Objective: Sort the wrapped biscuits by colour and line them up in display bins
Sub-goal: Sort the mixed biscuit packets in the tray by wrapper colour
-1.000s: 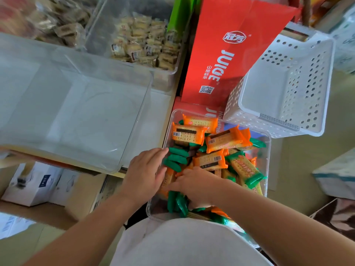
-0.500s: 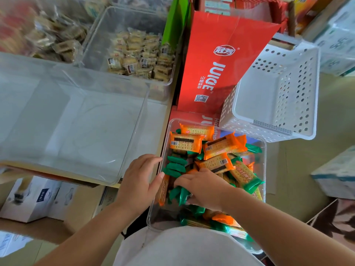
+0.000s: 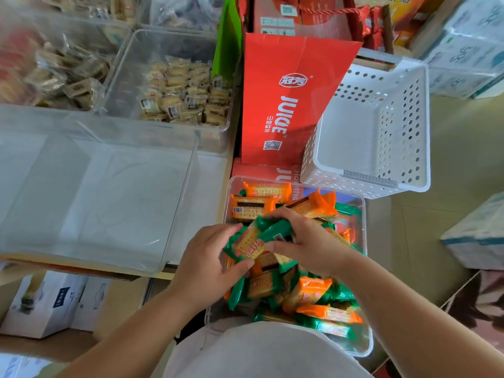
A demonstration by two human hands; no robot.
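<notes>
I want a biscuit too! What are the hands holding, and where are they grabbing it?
Both hands hold a bunch of green-wrapped biscuits: the left hand grips its left end, the right hand its right end.

Soft, even light falls over a crowded shop corner. The floor (image 3: 458,159) is pale greenish-beige tile with faint seams, and a dark patterned rug (image 3: 480,301) shows at the lower right. A low white surface (image 3: 210,184) with a light wooden edge runs along the left, with white cardboard boxes (image 3: 46,304) beneath it. A red juice carton (image 3: 289,105) stands upright behind, a tilted white perforated basket (image 3: 403,118) just beside it. Shrink-wrapped cases (image 3: 469,50) are stacked at the upper right.
</notes>
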